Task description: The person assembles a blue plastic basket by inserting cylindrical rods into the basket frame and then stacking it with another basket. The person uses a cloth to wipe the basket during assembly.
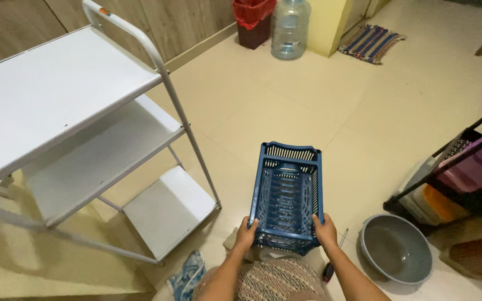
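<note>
A person holds a blue slotted plastic basket out in front of the body with both hands, its long axis pointing away and its open top facing up toward the head camera, so the ribbed floor and vented walls show plainly. The left hand clasps the near left corner and the right hand the near right corner, each with fingers curled over the rim and closed on the plastic; how the thumbs sit on the outer wall cannot be made out. Held by its near end alone, the basket hangs level above the cream tiled floor, apparently empty. A white three-tier metal shelf cart stands just to the left, its shelves bare. To the right a grey plastic basin rests on the floor beside a dark rack loaded with coloured containers. Farther off along the wall stand a large clear water bottle and a red-lined bin, with a striped mat near the doorway.
</note>
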